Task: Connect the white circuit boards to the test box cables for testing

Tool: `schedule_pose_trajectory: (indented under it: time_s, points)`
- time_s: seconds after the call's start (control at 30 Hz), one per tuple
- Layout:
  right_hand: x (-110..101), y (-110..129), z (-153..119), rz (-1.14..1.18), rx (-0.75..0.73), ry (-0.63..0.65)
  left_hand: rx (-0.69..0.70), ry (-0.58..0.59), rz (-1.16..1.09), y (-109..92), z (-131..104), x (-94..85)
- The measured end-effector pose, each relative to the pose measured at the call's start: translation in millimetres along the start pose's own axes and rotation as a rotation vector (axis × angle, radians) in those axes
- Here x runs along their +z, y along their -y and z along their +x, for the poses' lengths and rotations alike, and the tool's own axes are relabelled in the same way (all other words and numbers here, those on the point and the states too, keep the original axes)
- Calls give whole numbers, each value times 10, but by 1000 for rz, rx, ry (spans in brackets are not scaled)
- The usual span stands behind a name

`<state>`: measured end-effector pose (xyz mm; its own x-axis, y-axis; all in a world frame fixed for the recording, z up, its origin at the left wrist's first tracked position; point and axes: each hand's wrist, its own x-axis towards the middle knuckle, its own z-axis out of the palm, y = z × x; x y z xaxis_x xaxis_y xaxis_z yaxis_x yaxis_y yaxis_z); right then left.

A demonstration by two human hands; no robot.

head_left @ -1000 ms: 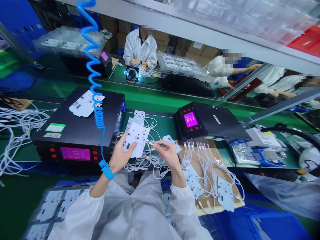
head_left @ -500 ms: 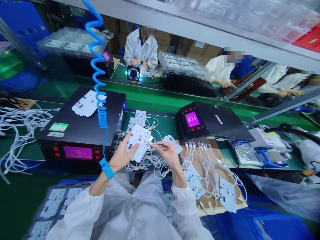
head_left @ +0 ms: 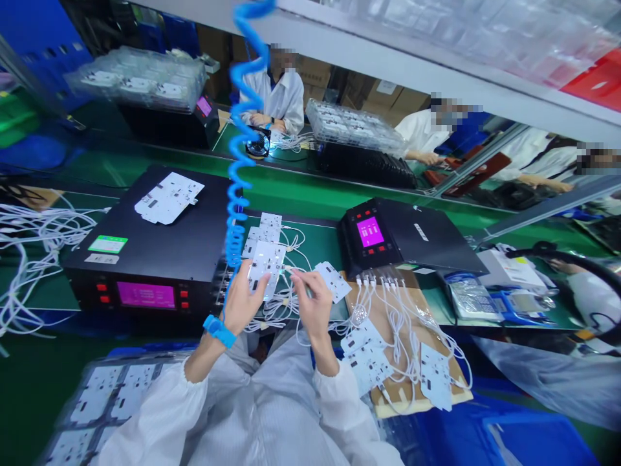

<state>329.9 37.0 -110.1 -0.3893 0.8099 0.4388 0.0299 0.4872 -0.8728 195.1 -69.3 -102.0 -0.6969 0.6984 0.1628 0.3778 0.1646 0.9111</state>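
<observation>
My left hand (head_left: 244,299) is closed on a white circuit board (head_left: 266,262), thumb across its face and fingers behind it. The board is tilted toward me above a tangle of white cables (head_left: 276,309). At its right edge, my right hand (head_left: 313,301) pinches the plug end of a white cable (head_left: 288,268). The plug meets the board's edge; how far in it sits cannot be made out. Behind lie more white boards (head_left: 270,226), and another board (head_left: 332,282) rests right of my right hand. A blue wrist strap (head_left: 220,331) is on my left wrist.
Black test boxes with pink screens stand left (head_left: 165,239) and right (head_left: 412,239). A blue coiled cord (head_left: 242,129) hangs before me. Cabled boards (head_left: 366,359) lie on cardboard at right. Trayed boards (head_left: 97,395) are at lower left. Co-workers (head_left: 276,97) sit across the bench.
The board has tilted and shifted slightly down and left in my left hand. My right hand has moved slightly left with the cable. The coiled cord has swung right in view.
</observation>
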Motion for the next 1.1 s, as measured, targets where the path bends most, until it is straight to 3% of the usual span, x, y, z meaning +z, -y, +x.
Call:
schedule_pose_trajectory:
  time_s: [0.2,0.43,1.1]
  points:
    - [282,135,-126,9,-162,28,152,14,113,3,-40,123]
    - [325,167,-137,-45,-262,-20,232,-1,161,72,-83,210]
    - [354,117,-120,-145,-330,-65,183,78,221,-60,-128,287]
